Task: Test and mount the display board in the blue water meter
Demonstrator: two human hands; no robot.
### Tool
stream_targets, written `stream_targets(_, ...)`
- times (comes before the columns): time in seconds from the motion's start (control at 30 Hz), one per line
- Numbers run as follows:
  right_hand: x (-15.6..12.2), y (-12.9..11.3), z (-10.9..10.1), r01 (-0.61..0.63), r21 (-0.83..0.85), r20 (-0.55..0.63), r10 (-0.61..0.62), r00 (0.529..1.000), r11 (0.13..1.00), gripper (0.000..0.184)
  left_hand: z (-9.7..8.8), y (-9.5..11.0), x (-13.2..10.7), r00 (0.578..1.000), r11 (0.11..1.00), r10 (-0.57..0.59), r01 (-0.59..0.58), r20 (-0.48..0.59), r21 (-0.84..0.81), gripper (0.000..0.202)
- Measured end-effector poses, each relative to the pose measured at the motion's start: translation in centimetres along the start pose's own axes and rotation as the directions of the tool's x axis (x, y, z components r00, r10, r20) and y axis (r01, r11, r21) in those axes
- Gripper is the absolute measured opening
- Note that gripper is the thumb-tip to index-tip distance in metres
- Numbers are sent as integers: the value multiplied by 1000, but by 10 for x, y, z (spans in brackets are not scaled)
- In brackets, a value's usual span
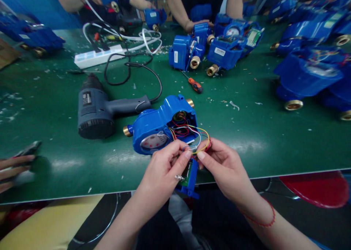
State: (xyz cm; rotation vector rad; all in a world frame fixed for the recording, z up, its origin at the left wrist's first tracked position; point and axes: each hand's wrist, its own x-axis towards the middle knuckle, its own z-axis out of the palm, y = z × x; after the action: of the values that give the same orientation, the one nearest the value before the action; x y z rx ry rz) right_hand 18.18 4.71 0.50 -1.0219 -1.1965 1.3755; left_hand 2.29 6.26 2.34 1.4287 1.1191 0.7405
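A blue water meter (150,127) with brass ends lies on the green table in front of me, its housing open at the right. Thin coloured wires (208,135) loop out of that opening towards my fingers. My left hand (170,162) pinches some of the wires between thumb and forefinger. Facing it, my right hand (222,162) is closed on the yellow and red wires, a small gap from the left. Below the fingers, at the table edge, hangs a blue cover with a green circuit board (188,175), partly hidden by my left hand.
A grey heat gun (95,113) lies left of the meter, its cord running towards a white power strip (100,56). An orange screwdriver (195,85) lies beyond. More blue meters (307,74) stand right and behind. Co-workers' hands (196,25) are across the table; another hand (13,171) is at left.
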Motion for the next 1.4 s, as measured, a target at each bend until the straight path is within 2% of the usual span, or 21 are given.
stream_targets(0.1,3,-1,0,-7,-89,13,8,1000,996,12,0,2,1,986,987,143,-136,-84,87,16)
stream_targets(0.2,7,-1,-1,-52,-134,45,58,997,990,11,-1,7,4,939,939,318,-292,-131,184,11)
stream_targets(0.27,9,-1,0,-76,-135,49,83,995,988,12,-1,10,5,923,911,366,-329,-119,249,3)
stream_targets(0.33,11,-2,1,-86,-136,46,93,995,987,13,-2,12,6,921,891,374,-327,-104,315,6)
stream_targets(0.43,13,-6,5,-84,-136,45,91,995,987,16,-4,12,5,933,898,336,-275,-132,344,8)
stream_targets(0.57,17,-10,9,-70,-109,37,75,997,992,14,-1,10,3,948,977,190,-156,-256,148,12)
stream_targets(0.7,18,-10,10,-59,-46,36,61,997,997,10,5,8,1,924,992,77,-108,-376,-61,12)
stream_targets(0.83,16,-9,9,-65,42,41,63,997,997,10,9,8,-1,901,986,20,-90,-434,-143,12)
stream_targets(0.97,12,-8,10,-84,158,6,84,996,984,14,10,8,-2,899,983,18,-96,-437,-158,13)
stream_targets(1.1,13,-4,10,-70,237,-66,88,994,969,20,9,6,-1,918,984,14,-84,-397,-159,12)
stream_targets(1.2,17,-2,7,-47,152,-127,67,990,987,26,8,5,-1,921,985,23,-87,-388,-150,12)
stream_targets(1.3,18,-6,3,-63,44,-160,69,985,997,13,8,5,-1,924,986,26,-87,-381,-142,12)
stream_targets(1.4,15,-10,2,-125,-26,-60,123,991,992,20,7,6,-1,930,986,8,-70,-368,-155,12)
